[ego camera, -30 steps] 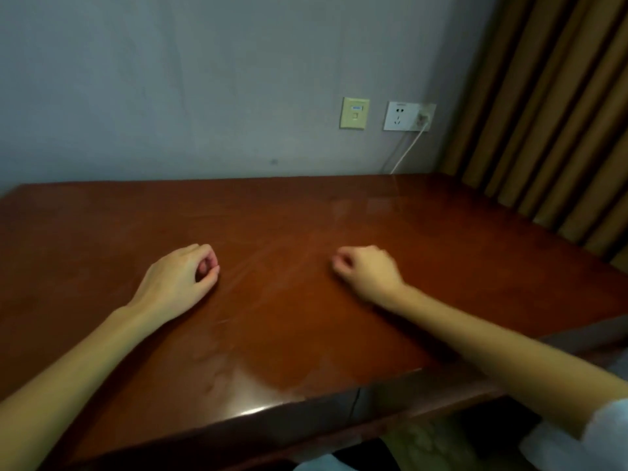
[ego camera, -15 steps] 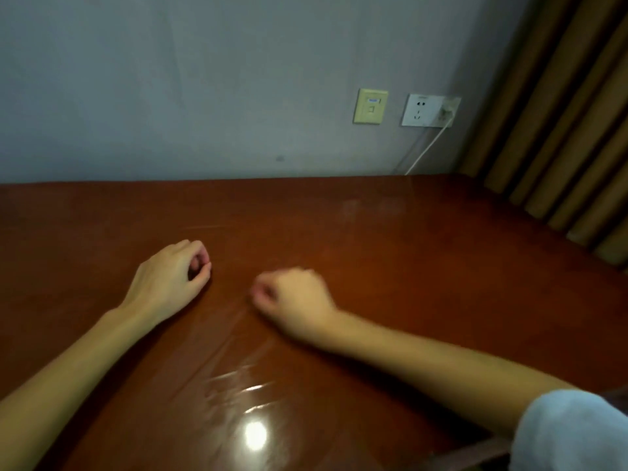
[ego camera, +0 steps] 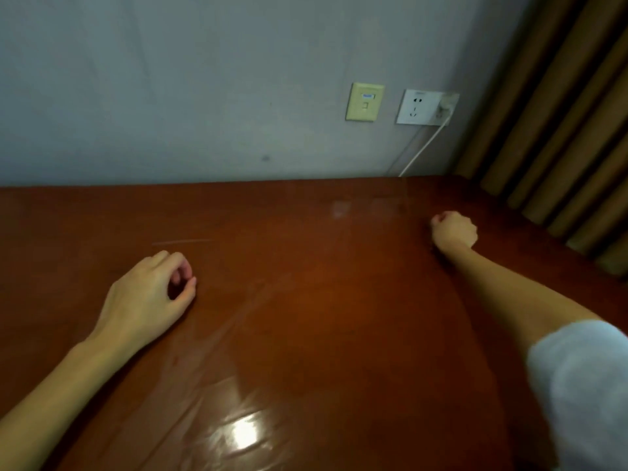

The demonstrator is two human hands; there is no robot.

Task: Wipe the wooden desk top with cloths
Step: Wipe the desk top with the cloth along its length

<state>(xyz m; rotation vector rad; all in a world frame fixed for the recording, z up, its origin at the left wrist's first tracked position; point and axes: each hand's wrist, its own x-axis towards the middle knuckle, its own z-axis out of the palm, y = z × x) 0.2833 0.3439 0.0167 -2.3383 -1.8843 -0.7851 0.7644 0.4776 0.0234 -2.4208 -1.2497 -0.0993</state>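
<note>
Left hand rests on the desk, left of centre, knuckles up. Its fingers are curled under and the thumb tip meets the forefinger. There's a dark hollow inside that ring, and I see nothing pinched in it.

Right hand is way out, arm stretched long, near the back right corner and close to the curtain. It's bunched into a fist, fingers tucked tight, down on the wood. If a cloth is balled inside, it's hidden; no cloth shows anywhere in view.

Why like this? My read: the left hand is planted as a prop for the lean, while the right goes for the far corner, the hardest bit of the top to reach. That pressed fist looks like a wiping grip, though with no cloth seen I can't call it.

The desk top fills the lower half of the view, red-brown and glossy. There's a bright glare near the front and faint streaks across the middle, perhaps wipe marks, perhaps only reflections. No container shows in this view.

Above the back edge sits a socket, with a white cable dropping behind the desk and a yellow plate beside it. A white sleeve shows at lower right.
</note>
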